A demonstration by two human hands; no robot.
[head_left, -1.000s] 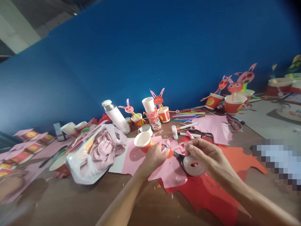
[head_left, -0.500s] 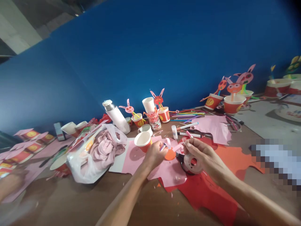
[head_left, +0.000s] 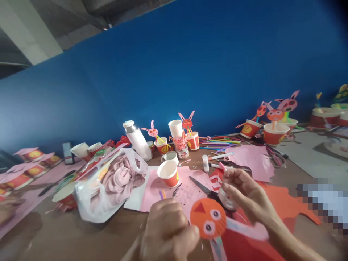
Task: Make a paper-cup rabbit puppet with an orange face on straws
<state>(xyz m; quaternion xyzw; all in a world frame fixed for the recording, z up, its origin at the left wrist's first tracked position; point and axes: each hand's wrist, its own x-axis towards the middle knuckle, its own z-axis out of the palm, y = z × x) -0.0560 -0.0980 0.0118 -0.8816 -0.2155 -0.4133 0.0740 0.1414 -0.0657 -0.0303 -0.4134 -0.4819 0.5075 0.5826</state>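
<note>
My left hand point(head_left: 170, 228) is closed low in front of me around pipe cleaners point(head_left: 162, 194), whose orange and purple ends poke out above the fist. To its right, turned toward me, is an orange paper face point(head_left: 202, 221) with two stuck-on eyes, a red triangle and long pale pink ears. Curled over a clear roll of tape point(head_left: 227, 199), my right hand point(head_left: 241, 192) has its fingertips together. Beneath them are scissors point(head_left: 202, 186) on pink paper point(head_left: 152, 192), and a red paper cup point(head_left: 169, 174) stands just behind.
A plastic bag with cloth point(head_left: 98, 203) lies left, with a white thermos point(head_left: 138, 141) behind it. A glue stick point(head_left: 206, 163), markers point(head_left: 221, 156) and red paper point(head_left: 244, 239) lie near my right hand. Another person's hand point(head_left: 9, 210) is at far left.
My left hand has come closer and turned over, so the orange face now shows its eyes and ears. The scissors are uncovered. My right hand stays by the tape; the view has tilted up slightly.
</note>
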